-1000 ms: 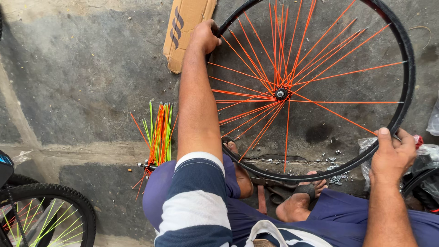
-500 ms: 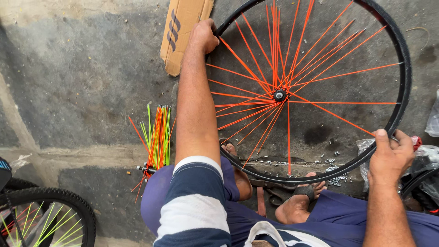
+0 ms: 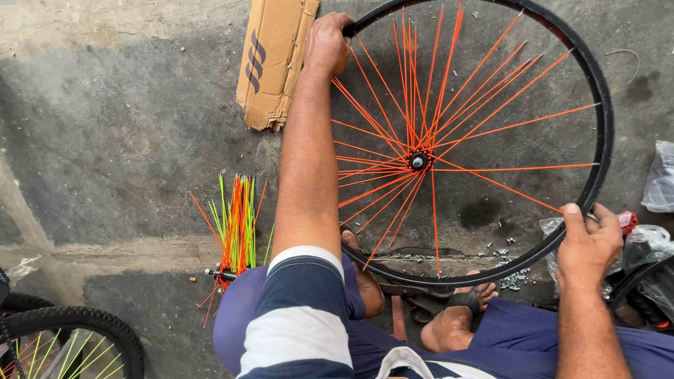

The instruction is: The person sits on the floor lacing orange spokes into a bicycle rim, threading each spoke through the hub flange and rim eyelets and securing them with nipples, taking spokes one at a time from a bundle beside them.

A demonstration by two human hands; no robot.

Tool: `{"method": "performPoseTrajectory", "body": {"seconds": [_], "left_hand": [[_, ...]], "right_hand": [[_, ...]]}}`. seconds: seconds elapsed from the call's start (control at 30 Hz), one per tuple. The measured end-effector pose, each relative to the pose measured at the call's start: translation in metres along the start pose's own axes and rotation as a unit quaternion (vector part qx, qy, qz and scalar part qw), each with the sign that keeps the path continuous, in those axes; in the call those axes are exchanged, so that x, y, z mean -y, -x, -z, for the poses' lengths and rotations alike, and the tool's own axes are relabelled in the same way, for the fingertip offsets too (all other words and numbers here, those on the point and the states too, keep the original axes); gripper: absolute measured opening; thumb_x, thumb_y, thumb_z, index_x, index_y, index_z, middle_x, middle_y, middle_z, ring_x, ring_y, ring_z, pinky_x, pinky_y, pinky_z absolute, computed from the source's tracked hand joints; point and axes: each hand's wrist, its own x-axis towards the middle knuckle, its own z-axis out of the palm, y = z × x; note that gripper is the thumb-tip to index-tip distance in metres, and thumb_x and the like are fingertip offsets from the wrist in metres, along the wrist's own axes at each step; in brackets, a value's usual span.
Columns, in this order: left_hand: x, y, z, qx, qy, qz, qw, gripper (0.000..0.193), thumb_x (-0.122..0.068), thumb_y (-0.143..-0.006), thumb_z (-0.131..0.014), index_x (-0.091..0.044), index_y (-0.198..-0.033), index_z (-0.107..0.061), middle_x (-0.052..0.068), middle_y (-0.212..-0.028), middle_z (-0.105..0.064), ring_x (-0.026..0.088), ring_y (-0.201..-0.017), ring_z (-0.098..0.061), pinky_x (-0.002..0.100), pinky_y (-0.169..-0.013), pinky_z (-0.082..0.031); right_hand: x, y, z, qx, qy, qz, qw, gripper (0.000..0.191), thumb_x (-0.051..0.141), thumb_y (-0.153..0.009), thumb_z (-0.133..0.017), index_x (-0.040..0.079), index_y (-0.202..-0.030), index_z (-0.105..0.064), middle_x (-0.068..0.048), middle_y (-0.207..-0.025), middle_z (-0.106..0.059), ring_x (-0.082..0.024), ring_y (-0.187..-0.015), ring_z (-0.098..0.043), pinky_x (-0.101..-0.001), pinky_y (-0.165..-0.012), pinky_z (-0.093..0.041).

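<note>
The black bicycle rim (image 3: 602, 119), laced with orange spokes (image 3: 491, 130), stood over the concrete floor (image 3: 105, 140) before the person's knees, turned slightly from half a second earlier. The left hand (image 3: 328, 43) stayed closed on its top-left edge beside the cardboard piece (image 3: 274, 60); the right hand (image 3: 588, 245) stayed clamped on its lower right. The bundle of orange and green spokes (image 3: 237, 221) lay unmoved.

Black bike wheel rim (image 3: 602, 133) w/ orange spokes (image 3: 393, 130), silver hub (image 3: 418, 161) at centre, tilted over ground, lower edge near feet
</note>
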Motion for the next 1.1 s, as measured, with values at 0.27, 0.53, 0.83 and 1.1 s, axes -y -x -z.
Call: {"method": "performPoseTrajectory", "body": {"seconds": [0.27, 0.53, 0.83, 1.1], "left_hand": [[0.004, -0.004, -0.008, 0.007, -0.008, 0.014, 1.000, 0.023, -0.005, -0.084, -0.071, -0.012, -0.106, -0.071, 0.012, -0.109, -0.069, 0.036, -0.111, -0.062, 0.046, -0.092, -0.049], [-0.084, 0.008, -0.061, -0.157, 0.049, -0.143, 0.976, 0.015, -0.011, -0.091, -0.077, -0.012, -0.103, -0.068, 0.010, -0.098, -0.068, 0.036, -0.095, -0.062, 0.049, -0.081, -0.050], [-0.335, 0.219, -0.131, 0.286, -0.002, -0.299, 0.910, 0.019, -0.028, -0.093, -0.061, -0.012, -0.099, -0.070, 0.012, -0.096, -0.073, 0.034, -0.094, -0.071, 0.051, -0.077, -0.052], [-0.347, 0.260, -0.130, 0.294, 0.134, -0.101, 0.941, 0.022, -0.033, -0.088, -0.068, -0.018, -0.102, -0.076, 0.006, -0.104, -0.078, 0.030, -0.103, -0.069, 0.050, -0.092, -0.039]], "right_hand": [[-0.009, -0.003, 0.000, 0.005, 0.009, -0.004, 1.000, 0.040, 0.009, -0.107, -0.076, -0.008, -0.138, -0.057, -0.011, -0.114, -0.073, -0.010, -0.098, -0.066, -0.0236, -0.086, -0.052], [-0.003, -0.008, 0.005, -0.001, -0.161, -0.160, 0.974, 0.059, 0.054, -0.110, -0.053, 0.001, -0.136, -0.054, -0.017, -0.115, -0.073, -0.003, -0.051, -0.038, -0.0198, -0.044, -0.029], [0.030, -0.001, 0.008, -0.041, -0.147, -0.191, 0.970, 0.094, 0.078, -0.094, -0.036, -0.003, -0.134, -0.058, -0.019, -0.105, -0.077, -0.002, -0.046, -0.043, -0.0207, -0.039, -0.027], [0.022, 0.001, 0.018, -0.044, -0.169, -0.165, 0.971, 0.099, 0.082, -0.092, -0.038, -0.005, -0.131, -0.061, -0.024, -0.104, -0.074, -0.003, -0.049, -0.041, -0.0204, -0.041, -0.029]]}}
